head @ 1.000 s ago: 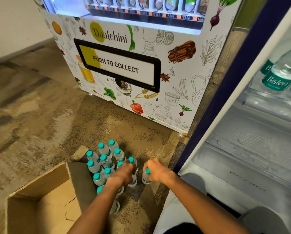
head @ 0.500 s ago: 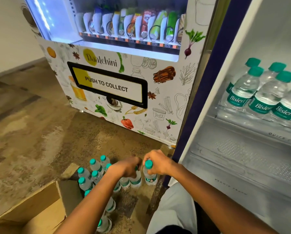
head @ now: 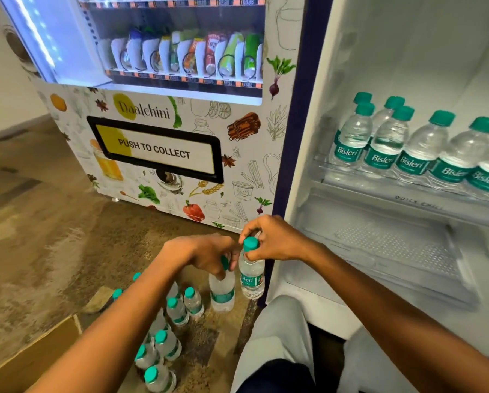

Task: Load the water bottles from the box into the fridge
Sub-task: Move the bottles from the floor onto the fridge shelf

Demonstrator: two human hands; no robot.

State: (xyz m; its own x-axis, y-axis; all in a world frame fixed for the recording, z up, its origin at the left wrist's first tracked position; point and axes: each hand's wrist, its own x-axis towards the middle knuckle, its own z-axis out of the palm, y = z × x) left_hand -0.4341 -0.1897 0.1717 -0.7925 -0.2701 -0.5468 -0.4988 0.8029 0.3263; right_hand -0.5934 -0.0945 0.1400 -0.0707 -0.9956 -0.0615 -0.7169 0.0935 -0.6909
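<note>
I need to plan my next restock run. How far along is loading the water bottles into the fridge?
Partly done. A row of bottles on the fridge shelf already stands in place. In hand: the right hand has its grip on one bottle by the neck, and the left hand holds another bottle beside it. Left: several bottles on the floor by the cardboard box.
</note>
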